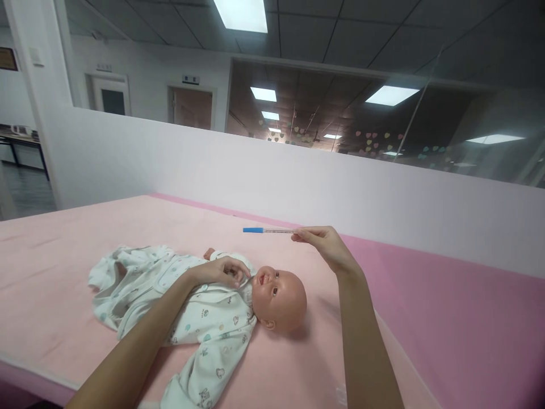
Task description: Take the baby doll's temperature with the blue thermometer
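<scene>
A baby doll (pixel 279 301) lies on its back, its bald head to the right, dressed in a white printed baby outfit (pixel 213 321). My left hand (pixel 223 271) rests on the doll's upper chest near the collar, fingers loosely curled and apart, with nothing seen in them. Above and beyond the doll's head, my right hand (pixel 323 241) pinches a glass thermometer (pixel 276 231) by its right end. The thermometer is held level in the air, and its left end is blue (pixel 253 230).
The doll lies on a pale pink padded surface (pixel 63 267) with a darker pink part (pixel 447 307) at the right. A low white wall (pixel 255 176) runs behind, with glass (pixel 340 113) above it. A table (pixel 19 136) stands far left.
</scene>
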`<state>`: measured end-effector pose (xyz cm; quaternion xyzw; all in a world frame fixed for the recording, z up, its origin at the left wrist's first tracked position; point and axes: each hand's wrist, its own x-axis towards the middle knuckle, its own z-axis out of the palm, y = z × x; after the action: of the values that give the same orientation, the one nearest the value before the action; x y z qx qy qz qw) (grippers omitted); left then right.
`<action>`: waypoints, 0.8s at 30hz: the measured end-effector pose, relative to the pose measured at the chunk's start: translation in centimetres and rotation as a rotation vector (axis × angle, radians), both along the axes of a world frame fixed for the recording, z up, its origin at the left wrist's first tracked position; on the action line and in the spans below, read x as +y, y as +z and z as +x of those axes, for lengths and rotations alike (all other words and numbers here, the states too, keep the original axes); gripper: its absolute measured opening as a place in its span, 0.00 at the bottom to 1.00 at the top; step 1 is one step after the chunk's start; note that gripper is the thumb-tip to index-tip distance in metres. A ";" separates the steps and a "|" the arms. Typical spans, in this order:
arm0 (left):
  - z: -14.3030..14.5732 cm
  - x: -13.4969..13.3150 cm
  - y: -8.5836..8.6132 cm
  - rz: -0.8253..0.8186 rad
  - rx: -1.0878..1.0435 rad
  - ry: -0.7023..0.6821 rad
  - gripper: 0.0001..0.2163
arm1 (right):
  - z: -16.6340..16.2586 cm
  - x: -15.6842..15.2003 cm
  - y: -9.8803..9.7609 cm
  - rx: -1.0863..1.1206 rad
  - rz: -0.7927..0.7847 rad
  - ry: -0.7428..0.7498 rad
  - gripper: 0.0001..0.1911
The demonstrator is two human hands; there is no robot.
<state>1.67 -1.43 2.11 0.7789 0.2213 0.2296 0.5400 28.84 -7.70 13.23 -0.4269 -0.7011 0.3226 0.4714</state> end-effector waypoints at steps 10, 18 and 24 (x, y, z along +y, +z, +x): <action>-0.1 0.5 -0.6 0.063 0.051 -0.013 0.13 | -0.3 -0.7 0.4 0.027 -0.013 0.050 0.15; -0.1 1.1 -1.5 0.051 0.012 0.082 0.13 | -2.4 -5.0 1.8 -0.439 -0.033 0.298 0.10; 0.4 1.0 -1.6 0.058 -0.010 0.085 0.13 | -3.0 -9.8 -3.2 -0.673 0.196 0.067 0.12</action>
<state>2.05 -0.40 0.50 0.7831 0.2445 0.2624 0.5080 25.88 -17.52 10.03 -0.4387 -0.8584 0.1101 0.2419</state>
